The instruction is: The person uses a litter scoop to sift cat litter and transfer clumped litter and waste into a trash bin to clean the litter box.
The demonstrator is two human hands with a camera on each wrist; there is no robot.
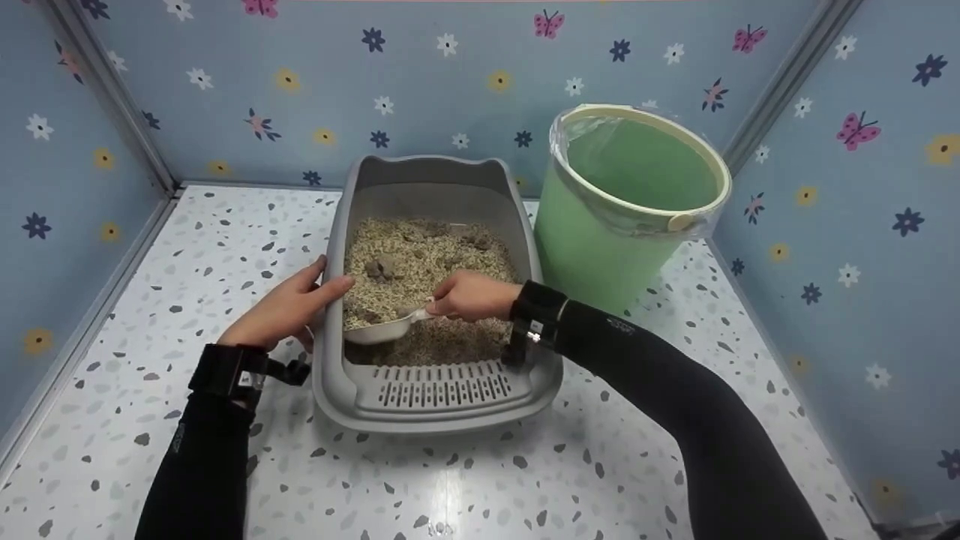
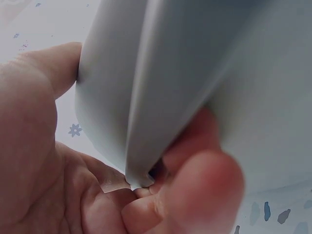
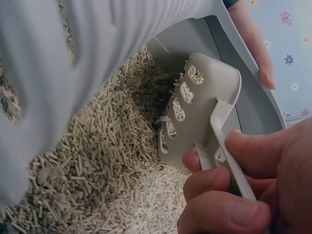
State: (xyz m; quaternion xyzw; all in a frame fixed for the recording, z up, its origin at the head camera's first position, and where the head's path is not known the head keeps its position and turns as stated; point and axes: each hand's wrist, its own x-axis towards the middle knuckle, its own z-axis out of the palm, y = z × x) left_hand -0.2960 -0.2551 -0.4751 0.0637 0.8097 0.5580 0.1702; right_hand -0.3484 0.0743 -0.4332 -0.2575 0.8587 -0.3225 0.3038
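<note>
A grey litter box (image 1: 337,390) stands on the floor, partly filled with pale pellet litter (image 1: 397,240) with darker clumps on it. At the box's left side, my left hand (image 1: 289,304) grips the rim, its thumb over the top edge and fingers curled beneath, as the left wrist view shows. My right hand (image 1: 472,295) holds the handle of a light-coloured slotted litter scoop (image 3: 204,107). The scoop's head is tilted in the litter near the box's front left, close to the inner wall. Pellets show through its slots. One dark clump (image 1: 380,268) lies behind the scoop.
Right of the box stands a green bin (image 1: 600,240) with a cream rim and a clear plastic liner, close to my right forearm. Blue flowered panels (image 1: 420,82) enclose the speckled floor (image 1: 247,217) at the back and sides. A slotted ledge (image 1: 442,401) forms the box's front.
</note>
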